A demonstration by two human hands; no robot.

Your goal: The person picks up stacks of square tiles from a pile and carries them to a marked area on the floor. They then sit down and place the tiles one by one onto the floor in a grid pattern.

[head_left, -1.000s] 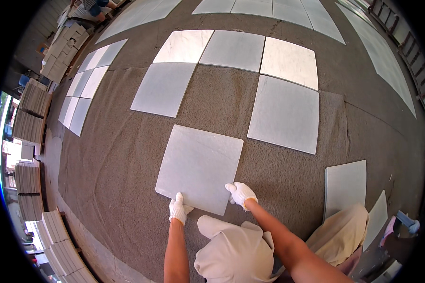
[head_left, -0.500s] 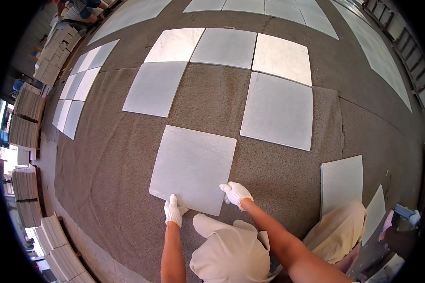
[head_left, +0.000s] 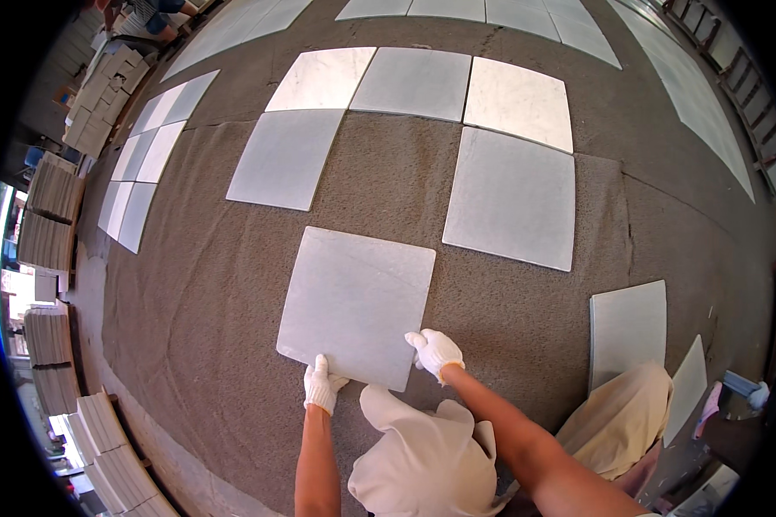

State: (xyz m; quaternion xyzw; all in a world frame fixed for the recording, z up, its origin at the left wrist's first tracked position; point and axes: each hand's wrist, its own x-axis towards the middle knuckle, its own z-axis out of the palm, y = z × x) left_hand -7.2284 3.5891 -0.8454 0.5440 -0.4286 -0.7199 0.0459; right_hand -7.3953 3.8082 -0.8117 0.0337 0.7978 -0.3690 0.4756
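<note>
Laying step: left gloved hand (head_left: 322, 385), right gloved hand (head_left: 435, 351) pinching near edge of pale grey square stone tile (head_left: 356, 304) on brown carpet (head_left: 207, 293); next likely needs alignment toward 12 o'clock laid tiles (head_left: 509, 194)

bright even daylight | glare on pale tiles (head_left: 323, 79) above the near tile (head_left: 358, 302) | soft faint shadows | sharp centre | strong fisheye bending, black vignette at rim | overexposed strip far left

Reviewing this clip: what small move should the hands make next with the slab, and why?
Probably slide the grey slab forward. Left hand and right hand grip its near edge, and bare carpet separates it from the laid slabs ahead, so it sits outside that pattern.
</note>
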